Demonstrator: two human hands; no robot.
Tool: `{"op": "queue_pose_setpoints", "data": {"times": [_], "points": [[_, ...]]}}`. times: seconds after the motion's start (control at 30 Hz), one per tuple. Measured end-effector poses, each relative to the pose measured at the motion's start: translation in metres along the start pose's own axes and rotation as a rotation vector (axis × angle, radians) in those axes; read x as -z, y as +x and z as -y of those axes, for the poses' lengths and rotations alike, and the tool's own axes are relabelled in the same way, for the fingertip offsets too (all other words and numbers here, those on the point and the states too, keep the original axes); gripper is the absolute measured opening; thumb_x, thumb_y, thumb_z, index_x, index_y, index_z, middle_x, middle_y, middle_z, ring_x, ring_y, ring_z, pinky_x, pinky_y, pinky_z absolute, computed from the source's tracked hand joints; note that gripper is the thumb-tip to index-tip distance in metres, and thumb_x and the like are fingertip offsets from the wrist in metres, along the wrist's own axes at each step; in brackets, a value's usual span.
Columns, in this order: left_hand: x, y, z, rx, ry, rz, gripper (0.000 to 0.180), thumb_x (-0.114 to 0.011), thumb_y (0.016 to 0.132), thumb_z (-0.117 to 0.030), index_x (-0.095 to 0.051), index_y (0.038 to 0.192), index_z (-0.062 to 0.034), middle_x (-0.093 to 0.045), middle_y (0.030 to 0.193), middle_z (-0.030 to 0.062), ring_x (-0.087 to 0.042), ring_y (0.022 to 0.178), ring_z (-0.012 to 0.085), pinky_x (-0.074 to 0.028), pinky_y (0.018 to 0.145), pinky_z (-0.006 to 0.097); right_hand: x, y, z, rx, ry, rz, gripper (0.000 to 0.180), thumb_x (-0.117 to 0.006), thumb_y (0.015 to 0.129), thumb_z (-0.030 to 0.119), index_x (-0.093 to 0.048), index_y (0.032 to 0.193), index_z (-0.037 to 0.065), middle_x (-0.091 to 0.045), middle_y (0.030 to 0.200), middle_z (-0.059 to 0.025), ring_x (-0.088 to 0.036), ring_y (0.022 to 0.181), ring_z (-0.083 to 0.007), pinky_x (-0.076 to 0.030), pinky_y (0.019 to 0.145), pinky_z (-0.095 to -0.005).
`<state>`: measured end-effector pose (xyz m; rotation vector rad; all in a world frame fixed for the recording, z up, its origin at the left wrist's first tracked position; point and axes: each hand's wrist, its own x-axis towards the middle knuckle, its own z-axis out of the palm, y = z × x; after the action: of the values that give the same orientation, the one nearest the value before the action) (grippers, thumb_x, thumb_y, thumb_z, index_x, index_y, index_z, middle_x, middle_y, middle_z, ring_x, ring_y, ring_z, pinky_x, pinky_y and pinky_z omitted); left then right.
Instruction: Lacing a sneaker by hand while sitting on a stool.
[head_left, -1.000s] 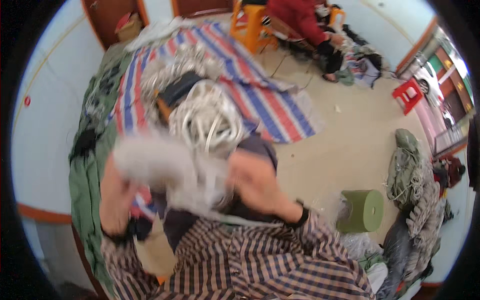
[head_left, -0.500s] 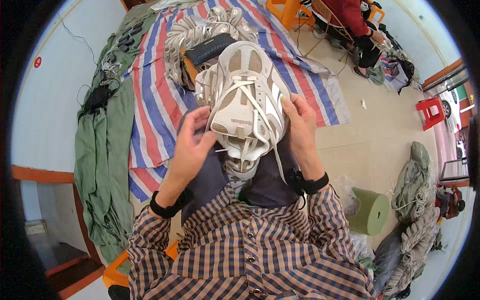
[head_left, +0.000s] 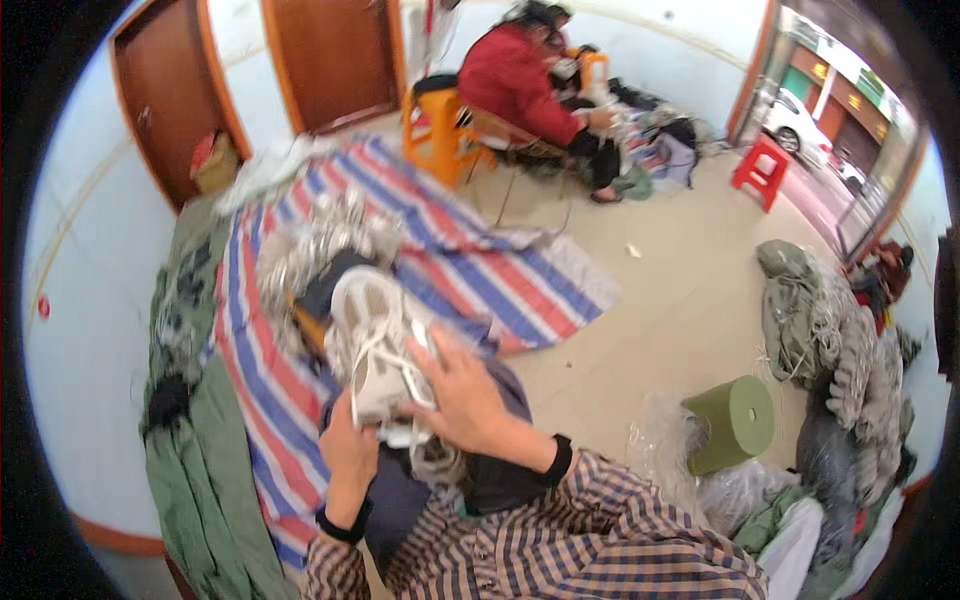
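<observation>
A white and beige sneaker upper [head_left: 372,325] with loose white laces lies over my lap, its toe pointing away from me; no sole shows. My left hand [head_left: 348,450] grips its near left edge, by the tongue. On the right side, my right hand [head_left: 462,392] has its fingers over the lacing edge and its thumb lower down near the tongue. Both hands are somewhat blurred. More white shoe parts [head_left: 440,460] show beneath, between my thighs. Just beyond the toe is a dark pouch [head_left: 338,278], partly hidden by the upper.
A striped red, white and blue sheet [head_left: 480,265] covers the floor ahead, bearing a pile of pale uppers [head_left: 330,232]. Green cloth [head_left: 200,480] lies left. At right are a green roll [head_left: 735,425] and bundles [head_left: 855,370]. A person in red [head_left: 520,80] sits beyond, near a red stool [head_left: 762,172].
My view has swung to the right and up, showing doors and the seated person more fully. My right hand has come in over the upper's lacing; my left hand now grips its near edge.
</observation>
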<state>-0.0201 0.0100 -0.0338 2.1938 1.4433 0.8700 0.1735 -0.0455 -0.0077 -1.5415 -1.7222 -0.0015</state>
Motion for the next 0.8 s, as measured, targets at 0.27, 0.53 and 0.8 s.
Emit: {"op": "queue_pose_setpoints", "data": {"times": [0.27,0.53,0.8], "points": [[0.031,0.017,-0.009,-0.338,0.257,-0.033,0.033,-0.058,0.080,-0.014,-0.057,0.113,-0.0101,-0.063,0.093,0.0152,-0.061,0.079,0.0395,-0.046,0.066,0.048,0.002,-0.040,-0.031,-0.056,-0.028,0.058,0.063,-0.058,0.092,0.029,-0.031,0.143,0.004,-0.051,0.130,-0.0171,-0.050,0.117,-0.0307,-0.030,0.105,-0.0491],[0.013,0.014,-0.012,-0.110,0.345,0.071,0.032,-0.058,0.083,-0.022,-0.054,0.114,-0.0108,-0.064,0.080,0.0198,-0.061,0.070,0.0419,-0.045,0.062,0.052,-0.010,-0.027,-0.054,0.029,-0.095,-0.015,0.048,-0.053,0.088,0.015,-0.046,0.134,0.002,-0.063,0.102,-0.0164,-0.057,0.098,-0.0335,-0.032,0.101,-0.0488],[0.027,-0.005,-0.023,-0.123,0.283,0.086,0.042,-0.057,0.082,-0.016,-0.045,0.122,-0.0078,-0.063,0.075,0.0204,-0.060,0.065,0.0418,-0.044,0.058,0.051,0.011,-0.023,-0.001,0.268,-0.061,-0.047,0.058,-0.058,0.076,0.004,-0.046,0.132,0.002,-0.049,0.131,-0.0169,-0.043,0.127,-0.0330,-0.026,0.109,-0.0500]]}}
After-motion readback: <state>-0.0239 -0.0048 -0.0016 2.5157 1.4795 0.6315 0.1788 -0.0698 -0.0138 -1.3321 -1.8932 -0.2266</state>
